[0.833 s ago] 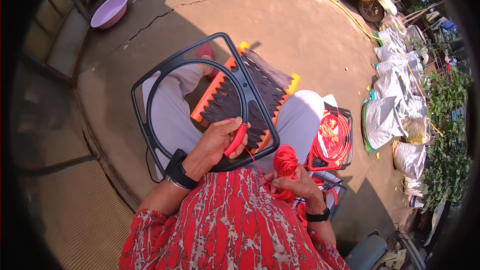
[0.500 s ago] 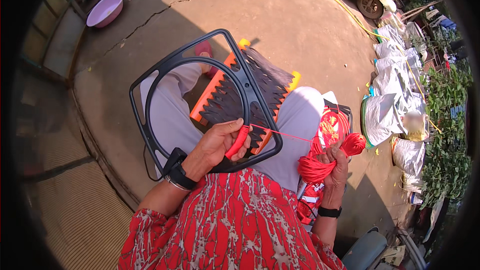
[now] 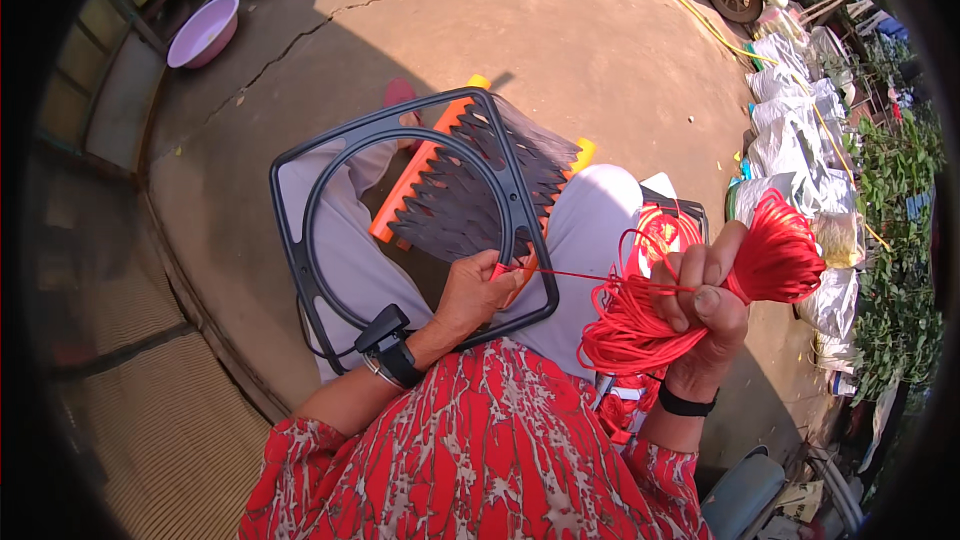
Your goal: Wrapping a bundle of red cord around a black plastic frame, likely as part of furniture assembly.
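Observation:
A black plastic frame (image 3: 514, 195), a rounded square around a round ring, rests across my lap. My left hand (image 3: 468, 292) is closed on the ring's lower right part, where red cord (image 3: 499, 271) is wound round it; my fingers hide most of the winding. From there a single red strand runs taut to the right. My right hand (image 3: 708, 305) grips a thick bundle of red cord (image 3: 776, 252) by its middle, raised off my right thigh, with loose loops hanging on its left side.
Between my knees stands an orange and yellow framed piece with dark jagged strips (image 3: 450, 202). More red cord (image 3: 668, 228) lies beside my right thigh. White sacks (image 3: 790, 140) line the right side. A purple basin (image 3: 205, 32) and a yellow hose (image 3: 690, 8) lie on the concrete.
My right hand has moved up and to the right with the cord bundle, and looks larger. The frame has shifted slightly down and turned a little; my left hand has moved slightly right with it.

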A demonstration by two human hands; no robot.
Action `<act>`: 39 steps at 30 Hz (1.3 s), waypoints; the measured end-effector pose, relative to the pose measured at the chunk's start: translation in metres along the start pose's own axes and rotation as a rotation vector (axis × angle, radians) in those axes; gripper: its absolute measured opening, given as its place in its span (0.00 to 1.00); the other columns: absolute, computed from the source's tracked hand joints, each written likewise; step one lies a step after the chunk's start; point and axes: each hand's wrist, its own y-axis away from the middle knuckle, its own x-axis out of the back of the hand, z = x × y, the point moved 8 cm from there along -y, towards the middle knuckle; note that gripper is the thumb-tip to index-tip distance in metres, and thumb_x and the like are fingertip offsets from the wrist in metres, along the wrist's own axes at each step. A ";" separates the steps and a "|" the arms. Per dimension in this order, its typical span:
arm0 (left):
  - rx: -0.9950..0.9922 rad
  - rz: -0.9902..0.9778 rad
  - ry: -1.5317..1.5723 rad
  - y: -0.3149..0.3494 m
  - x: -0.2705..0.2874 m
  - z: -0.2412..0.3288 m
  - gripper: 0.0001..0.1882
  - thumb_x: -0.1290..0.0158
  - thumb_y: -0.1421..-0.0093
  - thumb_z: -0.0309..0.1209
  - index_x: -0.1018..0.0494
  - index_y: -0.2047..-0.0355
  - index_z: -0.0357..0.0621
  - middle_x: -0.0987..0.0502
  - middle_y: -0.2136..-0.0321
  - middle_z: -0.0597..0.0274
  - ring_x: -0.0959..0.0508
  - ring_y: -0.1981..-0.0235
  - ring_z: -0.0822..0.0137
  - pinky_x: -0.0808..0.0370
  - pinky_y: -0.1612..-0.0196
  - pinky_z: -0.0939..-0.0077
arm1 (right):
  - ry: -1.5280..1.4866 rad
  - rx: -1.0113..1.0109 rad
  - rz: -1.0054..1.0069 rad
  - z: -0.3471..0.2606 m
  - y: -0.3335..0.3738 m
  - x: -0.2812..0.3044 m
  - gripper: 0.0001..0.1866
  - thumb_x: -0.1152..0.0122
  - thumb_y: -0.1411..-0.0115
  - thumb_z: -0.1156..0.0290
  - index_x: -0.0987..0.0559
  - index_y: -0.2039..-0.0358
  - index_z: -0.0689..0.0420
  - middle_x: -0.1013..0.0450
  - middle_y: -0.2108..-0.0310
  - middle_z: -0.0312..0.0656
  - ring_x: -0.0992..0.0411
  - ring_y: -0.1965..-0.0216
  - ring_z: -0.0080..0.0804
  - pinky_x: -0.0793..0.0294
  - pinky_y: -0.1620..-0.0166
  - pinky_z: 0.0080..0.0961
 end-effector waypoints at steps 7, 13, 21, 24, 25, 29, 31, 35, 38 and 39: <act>-0.529 0.203 -0.058 -0.002 0.015 -0.007 0.12 0.43 0.41 0.37 0.27 0.65 0.40 0.24 0.78 0.62 0.27 0.78 0.73 0.31 0.76 0.74 | 0.509 0.034 -0.263 0.048 -0.048 -0.083 0.15 0.34 0.54 0.77 0.35 0.75 0.56 0.37 0.83 0.33 0.38 0.80 0.21 0.35 0.74 0.22; 0.037 0.031 -0.170 0.003 0.012 0.006 0.20 0.58 0.33 0.41 0.27 0.65 0.36 0.26 0.84 0.61 0.29 0.85 0.73 0.33 0.83 0.76 | 1.008 0.169 -0.442 0.092 -0.105 -0.089 0.16 0.36 0.56 0.76 0.24 0.63 0.56 0.27 0.74 0.44 0.29 0.73 0.41 0.30 0.67 0.32; 0.432 0.135 0.227 0.008 0.022 -0.014 0.21 0.61 0.31 0.42 0.29 0.71 0.37 0.27 0.86 0.54 0.31 0.92 0.66 0.36 0.90 0.77 | 0.671 0.340 -0.442 0.100 -0.114 -0.099 0.21 0.34 0.58 0.79 0.24 0.59 0.57 0.26 0.62 0.43 0.27 0.61 0.41 0.28 0.57 0.32; 0.450 0.131 0.217 0.008 0.026 -0.026 0.21 0.61 0.31 0.41 0.28 0.70 0.37 0.25 0.84 0.52 0.30 0.91 0.67 0.34 0.89 0.77 | 0.433 0.295 -0.326 0.096 -0.128 -0.113 0.19 0.32 0.55 0.78 0.24 0.60 0.58 0.26 0.61 0.41 0.26 0.61 0.35 0.28 0.57 0.27; 0.452 0.129 0.219 0.009 0.025 -0.027 0.21 0.61 0.31 0.41 0.28 0.70 0.37 0.25 0.84 0.52 0.30 0.91 0.67 0.34 0.89 0.77 | 0.505 0.430 -0.269 0.087 -0.131 -0.115 0.18 0.30 0.53 0.77 0.24 0.61 0.59 0.26 0.61 0.40 0.26 0.61 0.33 0.28 0.57 0.25; 0.431 0.049 0.198 0.009 0.015 -0.026 0.20 0.60 0.31 0.41 0.28 0.70 0.36 0.25 0.84 0.53 0.30 0.92 0.68 0.35 0.89 0.78 | 0.576 0.524 -0.267 0.104 -0.147 -0.125 0.20 0.33 0.57 0.77 0.25 0.60 0.56 0.28 0.64 0.41 0.30 0.62 0.42 0.31 0.58 0.33; 0.464 0.030 0.200 0.010 0.011 -0.030 0.21 0.60 0.31 0.41 0.27 0.69 0.35 0.26 0.84 0.54 0.32 0.92 0.69 0.36 0.89 0.78 | 1.044 0.777 -0.467 0.122 -0.136 -0.134 0.22 0.30 0.54 0.70 0.27 0.58 0.55 0.29 0.59 0.43 0.30 0.56 0.43 0.29 0.56 0.34; 0.455 0.024 0.214 0.012 0.013 -0.033 0.21 0.60 0.31 0.40 0.26 0.66 0.33 0.26 0.84 0.55 0.32 0.92 0.70 0.37 0.90 0.79 | 1.081 0.436 -0.600 0.192 -0.111 -0.086 0.25 0.30 0.60 0.72 0.28 0.59 0.54 0.30 0.58 0.42 0.32 0.54 0.46 0.34 0.50 0.39; 0.466 0.030 0.196 0.011 0.013 -0.036 0.21 0.60 0.31 0.40 0.26 0.65 0.32 0.26 0.84 0.56 0.32 0.92 0.70 0.37 0.90 0.79 | 1.232 0.393 -0.754 0.203 -0.097 -0.069 0.26 0.30 0.63 0.72 0.27 0.59 0.54 0.31 0.59 0.43 0.33 0.53 0.44 0.36 0.49 0.38; 0.462 0.032 0.195 0.011 0.014 -0.034 0.21 0.60 0.31 0.40 0.26 0.65 0.32 0.26 0.84 0.56 0.32 0.92 0.70 0.37 0.90 0.79 | 1.321 0.468 -0.845 0.205 -0.088 -0.070 0.27 0.30 0.65 0.71 0.27 0.59 0.54 0.31 0.61 0.43 0.34 0.53 0.43 0.36 0.50 0.37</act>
